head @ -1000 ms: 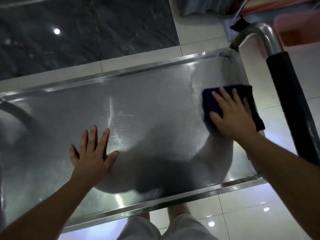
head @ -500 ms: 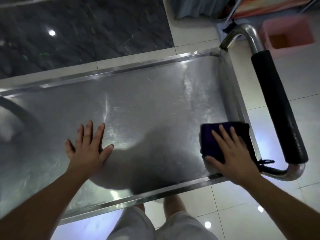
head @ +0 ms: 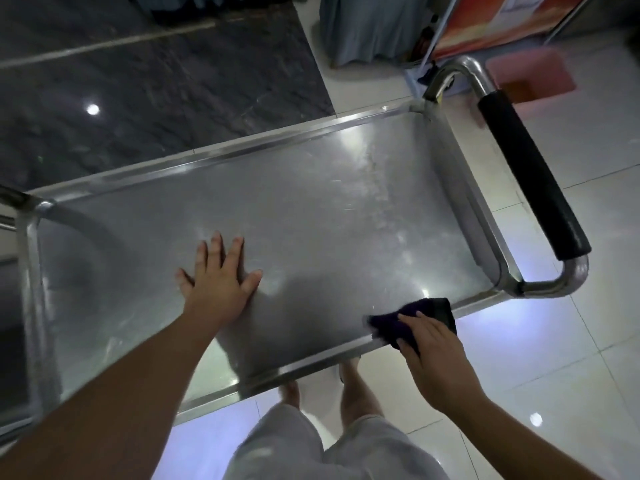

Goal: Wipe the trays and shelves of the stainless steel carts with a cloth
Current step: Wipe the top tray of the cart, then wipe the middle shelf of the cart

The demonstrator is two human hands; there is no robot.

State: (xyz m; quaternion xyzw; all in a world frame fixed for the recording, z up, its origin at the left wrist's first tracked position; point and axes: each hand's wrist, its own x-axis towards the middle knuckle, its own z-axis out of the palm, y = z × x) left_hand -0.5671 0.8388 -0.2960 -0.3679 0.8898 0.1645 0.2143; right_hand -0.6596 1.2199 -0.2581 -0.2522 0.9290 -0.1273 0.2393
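Top tray [head: 311, 216] of a stainless steel cart fills the middle of the frame, running from the left edge to the right, with a raised rim all round. Surface shows pale streaks and smears toward its upper right part.

Left hand [head: 218, 282]: flat on the tray, lower centre-left of the frame, fingers straight and spread, palm down, holding nothing.

Right hand [head: 429, 348]: lower right of the frame, at the tray's near rim close to its right corner. Fingers lie extended over a dark purple cloth [head: 415, 318] and press it down. The cloth sits on the tray floor and against the near rim; its far edge sticks out beyond the fingertips. Whether the thumb curls under the cloth cannot be told.

Cart handle [head: 530, 188]: bent steel tube with a black grip sleeve, along the tray's right end, upper right to mid right of the frame.

Floor: pale glossy tiles [head: 554, 358] at right and bottom, dark stone slab [head: 156, 91] at upper left. Pink bin [head: 530, 74] at upper right, beyond the handle. Person's legs in light shorts [head: 332, 445] at bottom centre, below the tray's near rim.
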